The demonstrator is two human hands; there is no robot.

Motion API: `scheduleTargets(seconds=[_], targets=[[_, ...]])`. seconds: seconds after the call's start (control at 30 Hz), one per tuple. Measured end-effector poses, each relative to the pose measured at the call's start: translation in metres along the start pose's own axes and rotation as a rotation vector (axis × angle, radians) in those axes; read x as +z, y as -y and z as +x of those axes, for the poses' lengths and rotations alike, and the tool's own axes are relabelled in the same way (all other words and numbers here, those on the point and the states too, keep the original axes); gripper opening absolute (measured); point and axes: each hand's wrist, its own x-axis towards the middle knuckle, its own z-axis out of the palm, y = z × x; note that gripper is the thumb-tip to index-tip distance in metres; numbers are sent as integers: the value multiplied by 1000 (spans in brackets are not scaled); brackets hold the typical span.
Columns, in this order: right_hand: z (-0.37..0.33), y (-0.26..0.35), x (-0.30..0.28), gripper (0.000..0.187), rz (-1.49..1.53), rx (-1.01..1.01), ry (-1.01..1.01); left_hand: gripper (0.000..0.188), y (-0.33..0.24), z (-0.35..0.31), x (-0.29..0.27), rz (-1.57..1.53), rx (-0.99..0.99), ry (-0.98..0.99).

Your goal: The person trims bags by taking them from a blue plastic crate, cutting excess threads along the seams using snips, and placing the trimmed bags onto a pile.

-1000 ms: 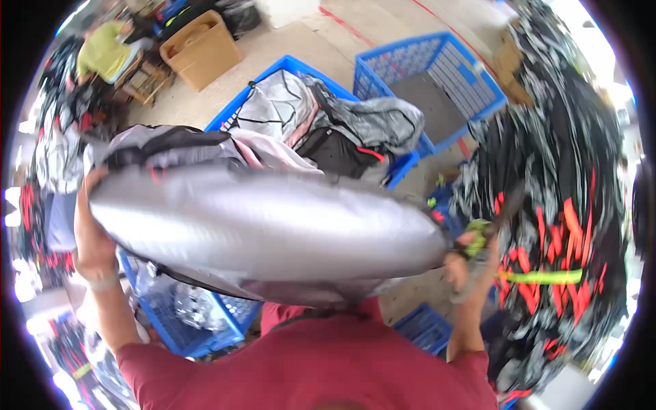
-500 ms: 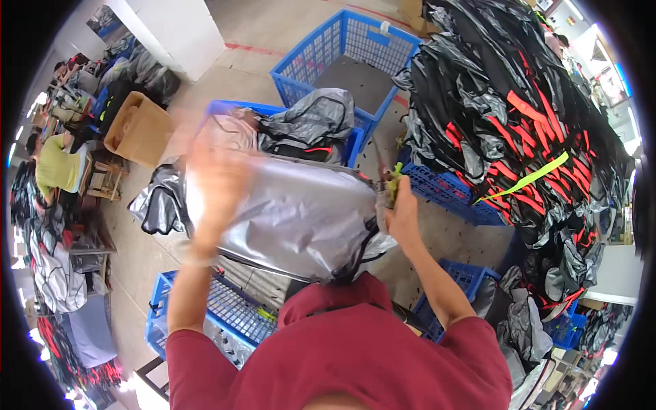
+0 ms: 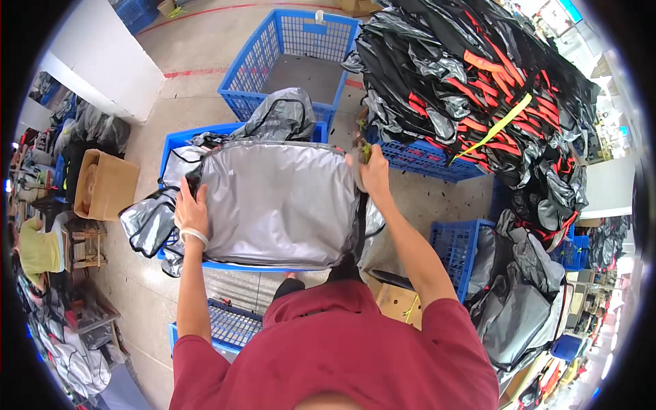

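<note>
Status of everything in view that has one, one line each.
Silver fabric piece: spread over the near blue crate
Left hand: fingers extended at the piece's left edge; pinching unclear
Right hand: curled around a small item, too blurred to name
Near blue crate: partly covered
Far blue crate: upright, open-topped
Cardboard box: open
Black-and-silver pile: heaped
Yellow-green strip: lying across the pile

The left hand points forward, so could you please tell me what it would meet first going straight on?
Beyond the silver fabric piece it touches, the left hand would probably first meet the pale grey fabric in the blue crate, though it might pass above.
</note>
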Motion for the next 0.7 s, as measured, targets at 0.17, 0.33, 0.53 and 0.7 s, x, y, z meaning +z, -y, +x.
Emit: scheduleTargets(seconds=[0.17,0.33,0.53,0.7], targets=[[-27,29,-28,46,82,188,-272,51,20,-19,3,-112,80,-104],[-119,15,-106,49,-25,153,-108,48,25,-52,-28,-220,58,-80],[-145,-3,-111,53,-380,161,167,49,38,-82,-32,-282,146,-183],[-106,17,-116,44,-429,52,307,49,38,-98,-39,-294,109,-168]])
